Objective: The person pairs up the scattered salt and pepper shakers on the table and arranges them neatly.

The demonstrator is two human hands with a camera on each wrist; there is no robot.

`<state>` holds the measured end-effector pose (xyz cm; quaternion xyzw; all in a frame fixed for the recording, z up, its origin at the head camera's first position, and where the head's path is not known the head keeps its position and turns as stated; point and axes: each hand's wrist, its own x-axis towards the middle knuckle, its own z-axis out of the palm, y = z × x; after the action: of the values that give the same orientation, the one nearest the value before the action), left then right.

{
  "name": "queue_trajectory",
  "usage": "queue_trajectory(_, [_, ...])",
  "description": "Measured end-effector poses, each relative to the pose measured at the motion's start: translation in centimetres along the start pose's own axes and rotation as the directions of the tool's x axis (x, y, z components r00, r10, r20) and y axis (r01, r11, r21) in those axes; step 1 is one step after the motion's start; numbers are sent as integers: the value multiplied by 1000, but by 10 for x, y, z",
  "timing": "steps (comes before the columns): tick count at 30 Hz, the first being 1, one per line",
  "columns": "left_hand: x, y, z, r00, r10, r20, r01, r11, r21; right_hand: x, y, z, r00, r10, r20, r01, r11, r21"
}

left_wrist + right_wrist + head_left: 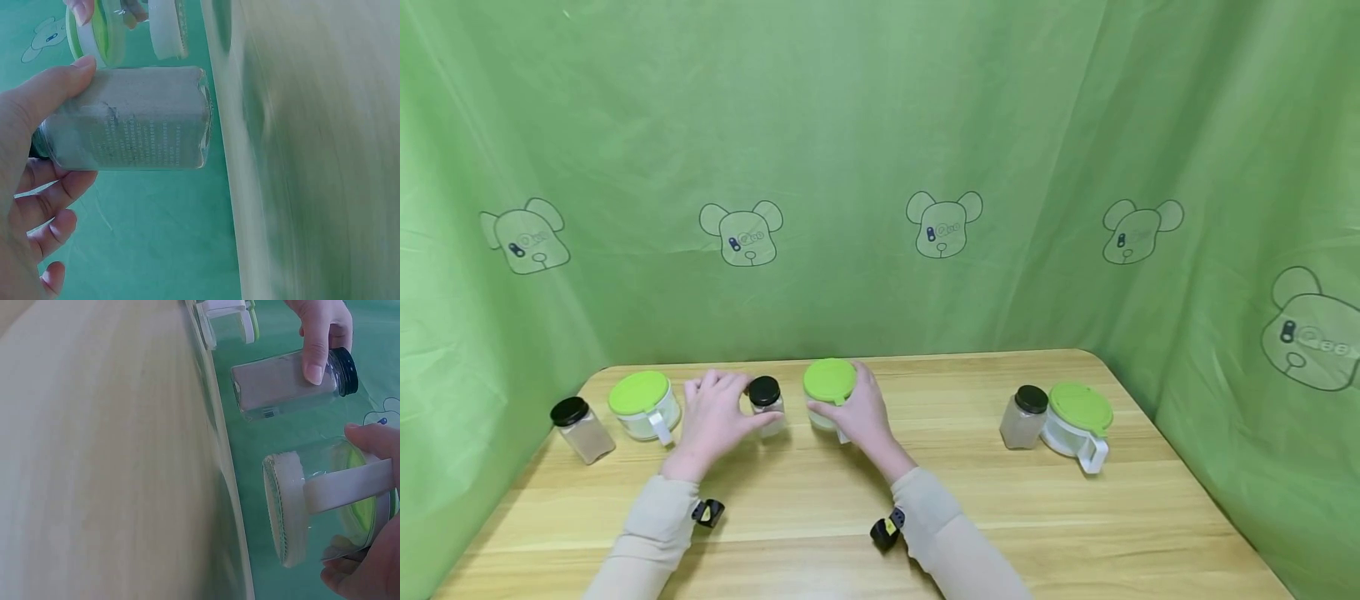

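My left hand point(713, 417) grips a square clear spice jar point(134, 119) with a black screw lid point(764, 391), thumb on one side and fingers on the other. Powder fills much of the jar, and printed text shows on its side. To its right, my right hand point(867, 414) holds a round clear seasoning pot point(289, 509) by its upper part. This pot has a green lid point(830, 380) and a white handle point(344, 486). Both containers are upright in the head view, side by side near the table's back edge, with a small gap between them.
At the left stand another black-lidded jar point(586, 435), leaning in view, and a green-lidded pot point(642, 406). A similar jar point(1024, 421) and pot point(1078, 417) stand together at the right. A green curtain point(850, 292) hangs behind the wooden table point(805, 533).
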<state>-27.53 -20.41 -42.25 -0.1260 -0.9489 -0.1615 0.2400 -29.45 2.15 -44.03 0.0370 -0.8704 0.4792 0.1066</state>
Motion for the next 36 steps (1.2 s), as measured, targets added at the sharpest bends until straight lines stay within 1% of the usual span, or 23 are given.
queue_trajectory(10, [-1,6,5,1000,18,-2,-18,1000,-10,-4,3,-10,1000,-3,-8,3,1000,-10])
queue_trajectory(15, [-2,10,6,1000,31,-4,-31,999,-26,-6,4,-15,1000,6,-10,-6,1000,-28])
queue_trajectory(19, [-3,13,8,999,40,-2,-40,999,-31,-9,6,-20,1000,12,-11,-13,1000,-21])
queue_trajectory(29, [-5,23,14,995,96,-30,-97,995,-35,-16,8,-31,1000,-16,-13,16,1000,-16])
queue_trajectory(32, [-6,27,14,994,106,-33,-108,993,-48,-18,8,-35,1000,-12,-13,12,1000,-17])
queue_trajectory(36, [-7,31,16,994,110,-18,-111,992,-57,-21,12,-39,1000,11,-19,-12,1000,-27])
